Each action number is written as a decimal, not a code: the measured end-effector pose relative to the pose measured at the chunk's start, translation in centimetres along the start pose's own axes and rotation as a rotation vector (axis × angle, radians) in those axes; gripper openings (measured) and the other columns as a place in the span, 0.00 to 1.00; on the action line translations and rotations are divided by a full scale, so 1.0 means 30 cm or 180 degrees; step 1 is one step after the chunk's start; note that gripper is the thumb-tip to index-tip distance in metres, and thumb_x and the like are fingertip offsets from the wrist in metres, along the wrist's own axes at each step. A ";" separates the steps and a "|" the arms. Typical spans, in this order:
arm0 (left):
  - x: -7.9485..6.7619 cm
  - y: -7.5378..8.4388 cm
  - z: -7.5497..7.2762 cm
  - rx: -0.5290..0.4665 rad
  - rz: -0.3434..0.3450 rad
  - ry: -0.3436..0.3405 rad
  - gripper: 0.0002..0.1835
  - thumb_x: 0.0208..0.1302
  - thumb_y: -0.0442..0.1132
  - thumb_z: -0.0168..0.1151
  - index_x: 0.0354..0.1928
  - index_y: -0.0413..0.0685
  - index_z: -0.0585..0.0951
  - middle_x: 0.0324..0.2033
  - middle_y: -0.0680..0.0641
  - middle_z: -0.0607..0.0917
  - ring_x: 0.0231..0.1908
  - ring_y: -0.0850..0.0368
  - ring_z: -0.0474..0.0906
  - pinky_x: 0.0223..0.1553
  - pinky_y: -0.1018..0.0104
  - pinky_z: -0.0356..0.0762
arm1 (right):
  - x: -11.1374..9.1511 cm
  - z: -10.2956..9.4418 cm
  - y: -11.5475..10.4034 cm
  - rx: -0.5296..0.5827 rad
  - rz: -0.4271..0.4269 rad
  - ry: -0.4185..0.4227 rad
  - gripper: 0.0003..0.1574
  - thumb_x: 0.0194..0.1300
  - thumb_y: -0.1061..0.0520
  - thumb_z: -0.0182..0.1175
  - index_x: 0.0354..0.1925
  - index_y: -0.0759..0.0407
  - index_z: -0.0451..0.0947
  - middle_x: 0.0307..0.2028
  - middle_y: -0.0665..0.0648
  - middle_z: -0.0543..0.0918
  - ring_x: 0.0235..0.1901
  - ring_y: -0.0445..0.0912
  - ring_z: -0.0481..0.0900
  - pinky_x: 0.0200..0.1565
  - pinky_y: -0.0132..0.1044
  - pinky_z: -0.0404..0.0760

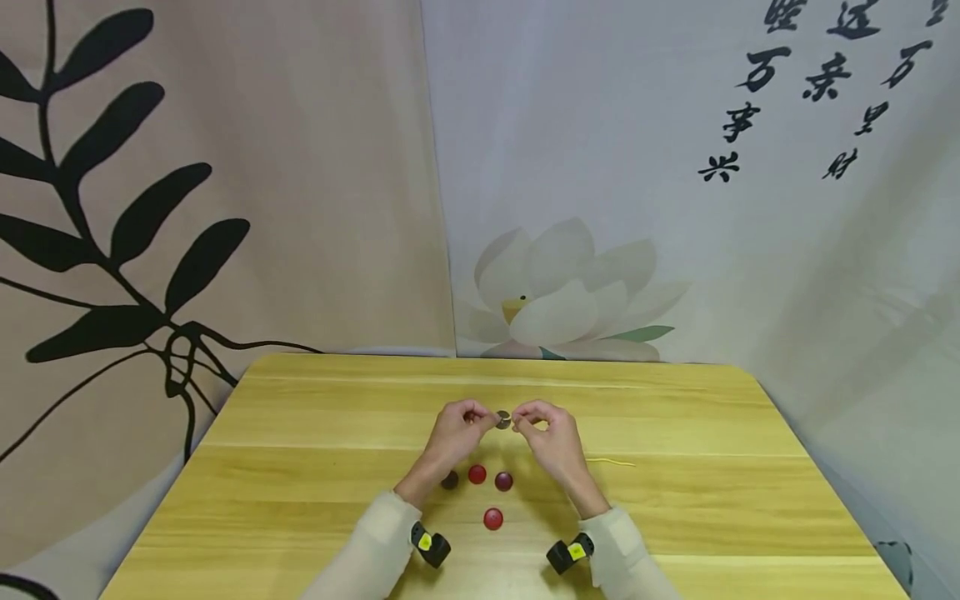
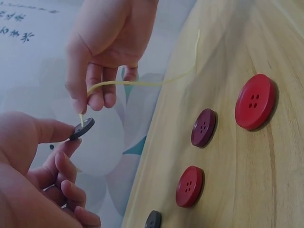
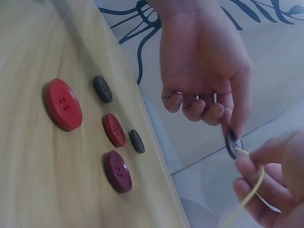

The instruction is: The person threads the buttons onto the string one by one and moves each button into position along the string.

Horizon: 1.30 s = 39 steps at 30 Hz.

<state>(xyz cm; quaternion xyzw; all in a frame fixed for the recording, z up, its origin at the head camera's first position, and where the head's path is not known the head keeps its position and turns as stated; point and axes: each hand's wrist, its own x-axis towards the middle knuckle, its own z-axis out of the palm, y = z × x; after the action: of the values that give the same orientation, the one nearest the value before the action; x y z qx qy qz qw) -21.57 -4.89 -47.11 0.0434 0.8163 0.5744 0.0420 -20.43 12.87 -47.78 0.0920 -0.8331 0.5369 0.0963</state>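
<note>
My left hand [image 1: 457, 431] pinches a dark four-hole button [image 2: 83, 128] on edge between thumb and forefinger, above the table. Beside it, the thumb and forefinger of my right hand [image 1: 553, 440] pinch a yellow cord [image 2: 142, 84] close to its end. That end meets the face of the button at its holes; whether it passes through, I cannot tell. The cord's long part trails over the right fingers towards the table. Nearest below the hands lie a small red button [image 1: 477, 474], a purple button [image 1: 504, 481] and a dark button [image 1: 450, 480].
A larger red button [image 1: 492, 519] lies closest to the table's near side. In the right wrist view, two dark buttons, one [image 3: 102, 89] and another [image 3: 137, 141], flank the small red one. A printed curtain [image 1: 337, 183] hangs behind the wooden table [image 1: 315, 467].
</note>
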 end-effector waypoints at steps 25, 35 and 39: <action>-0.008 0.009 0.014 -0.0110 -0.0107 0.0076 0.08 0.65 0.42 0.65 0.33 0.46 0.84 0.27 0.50 0.78 0.25 0.57 0.68 0.28 0.66 0.67 | -0.020 0.023 -0.001 0.0013 -0.0026 0.0128 0.03 0.65 0.61 0.65 0.35 0.52 0.83 0.26 0.48 0.85 0.34 0.44 0.81 0.47 0.54 0.75; -0.011 0.020 0.013 -0.0143 -0.0122 0.0118 0.08 0.65 0.42 0.65 0.33 0.45 0.84 0.27 0.50 0.77 0.26 0.57 0.68 0.27 0.66 0.66 | -0.014 0.015 0.008 -0.0034 -0.0073 0.0031 0.03 0.64 0.58 0.67 0.36 0.57 0.84 0.27 0.47 0.85 0.34 0.43 0.80 0.42 0.43 0.75; -0.014 0.014 0.019 -0.0143 -0.0120 0.0120 0.08 0.65 0.42 0.65 0.32 0.45 0.84 0.26 0.50 0.77 0.25 0.57 0.68 0.27 0.66 0.66 | -0.018 0.012 0.010 -0.0093 -0.0079 -0.0002 0.04 0.64 0.57 0.66 0.36 0.57 0.84 0.27 0.45 0.84 0.34 0.43 0.80 0.40 0.40 0.74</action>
<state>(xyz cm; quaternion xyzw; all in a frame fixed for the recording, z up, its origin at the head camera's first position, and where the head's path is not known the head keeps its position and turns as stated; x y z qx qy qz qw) -21.06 -4.26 -46.89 0.0163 0.8046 0.5924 0.0384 -20.00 12.69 -48.34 0.1011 -0.8396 0.5235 0.1040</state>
